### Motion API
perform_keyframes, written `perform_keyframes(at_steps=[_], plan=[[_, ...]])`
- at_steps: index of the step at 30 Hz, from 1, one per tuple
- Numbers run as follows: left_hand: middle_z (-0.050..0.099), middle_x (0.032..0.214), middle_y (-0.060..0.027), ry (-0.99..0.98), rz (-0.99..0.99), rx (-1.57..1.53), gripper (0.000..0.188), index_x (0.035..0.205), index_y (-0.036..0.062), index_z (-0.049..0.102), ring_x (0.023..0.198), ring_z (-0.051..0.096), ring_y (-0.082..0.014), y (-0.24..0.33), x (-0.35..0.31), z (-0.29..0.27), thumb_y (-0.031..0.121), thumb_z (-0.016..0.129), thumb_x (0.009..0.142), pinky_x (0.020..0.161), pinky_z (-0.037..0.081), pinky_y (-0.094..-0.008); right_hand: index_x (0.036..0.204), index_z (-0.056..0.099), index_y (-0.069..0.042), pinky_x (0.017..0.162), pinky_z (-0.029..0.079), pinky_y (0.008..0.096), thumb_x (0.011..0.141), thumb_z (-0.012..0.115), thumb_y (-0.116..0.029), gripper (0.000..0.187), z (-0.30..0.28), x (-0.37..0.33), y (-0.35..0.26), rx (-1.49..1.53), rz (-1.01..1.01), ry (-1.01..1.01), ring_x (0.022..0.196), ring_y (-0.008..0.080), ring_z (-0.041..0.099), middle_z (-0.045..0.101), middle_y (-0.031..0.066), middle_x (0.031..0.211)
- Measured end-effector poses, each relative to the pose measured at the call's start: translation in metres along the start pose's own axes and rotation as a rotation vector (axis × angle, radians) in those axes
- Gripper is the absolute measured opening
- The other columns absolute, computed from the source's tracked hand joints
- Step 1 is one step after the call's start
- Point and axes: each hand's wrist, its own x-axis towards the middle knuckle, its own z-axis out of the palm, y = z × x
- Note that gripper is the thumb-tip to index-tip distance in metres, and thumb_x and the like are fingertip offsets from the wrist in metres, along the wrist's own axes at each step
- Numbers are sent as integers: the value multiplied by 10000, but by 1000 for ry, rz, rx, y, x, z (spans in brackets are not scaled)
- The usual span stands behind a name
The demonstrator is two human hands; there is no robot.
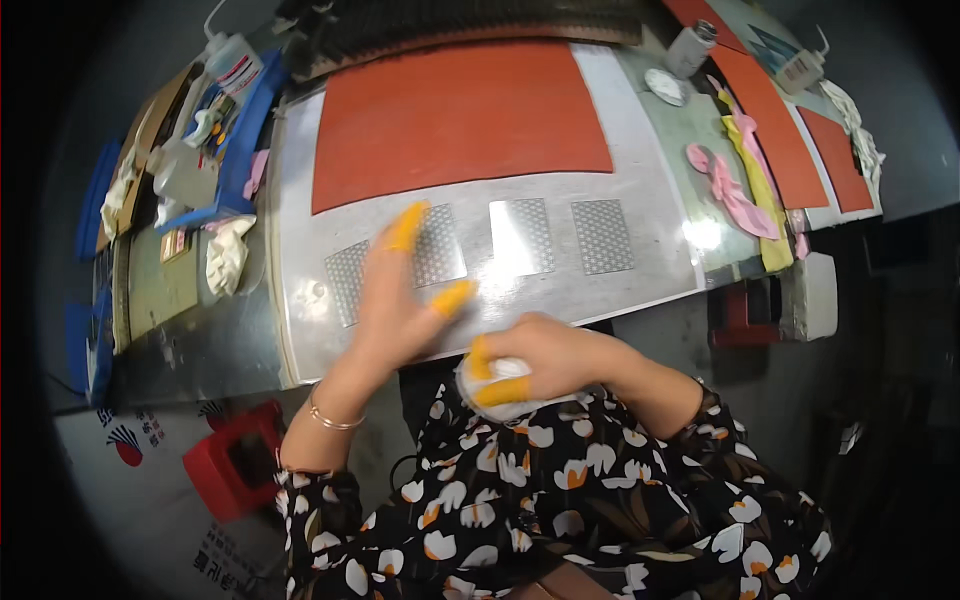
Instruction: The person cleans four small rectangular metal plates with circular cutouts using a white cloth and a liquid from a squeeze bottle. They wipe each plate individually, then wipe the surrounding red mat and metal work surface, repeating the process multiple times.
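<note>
Our left hand spreads its fingers; a patterned plate lies between forefinger and thumb. Our right hand grips a white wad in its fingers. Touching only plate edges should avoid smudges.

Over my feed, the bench bears a pale board, topped by a red mat and four patterned plates.

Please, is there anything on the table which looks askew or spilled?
I see no clear spill. The leftmost plate sits lower in view and more slanted than the other plates, partly hidden by the left hand; lens bending may explain some of it. At right, the pink scrap lies crumpled.
</note>
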Motion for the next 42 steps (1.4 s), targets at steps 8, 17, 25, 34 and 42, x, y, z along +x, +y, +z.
perform_keyframes(at_steps=[8, 17, 25, 34, 42], plan=[[360, 1255, -240, -403, 140, 205, 952, 1303, -76, 332, 1201, 331, -363, 71, 89, 140, 353, 799, 593, 1021, 249, -451, 891, 557, -28, 579, 352, 181, 847, 595, -192, 175, -54, -185, 74, 418, 109, 920, 634, 32, 449, 526, -33, 743], [499, 1202, -146, -423, 293, 184, 758, 1239, 26, 475, 1120, 430, -337, 96, 93, 118, 419, 725, 641, 955, 353, -419, 928, 558, -27, 651, 343, 174, 881, 593, -200, 183, -75, -168, 112, 624, 51, 1107, 725, 25, 445, 527, -44, 801], [232, 1425, -238, -377, 124, -45, 1085, 1385, 2, 212, 1319, 238, -376, 53, 74, 111, 349, 835, 567, 1095, 186, -451, 899, 545, -20, 645, 332, 187, 860, 587, -176, 166, -82, -164, 127, 565, 42, 1048, 707, 38, 414, 492, -49, 769], [425, 1201, -192, -455, 114, 347, 976, 1295, -19, 386, 1105, 402, -336, 31, 72, 73, 375, 828, 520, 968, 296, -445, 946, 555, -22, 661, 330, 182, 869, 599, -185, 186, -77, -161, 120, 652, 51, 1095, 714, 34, 419, 506, -58, 790], [438, 1267, -179, -317, 242, 118, 852, 1285, 51, 430, 1152, 447, -356, 32, 69, 47, 331, 808, 575, 959, 382, -417, 953, 561, -30, 635, 313, 174, 877, 588, -187, 177, -78, -163, 125, 619, 52, 1083, 697, 25, 405, 510, -56, 801]])
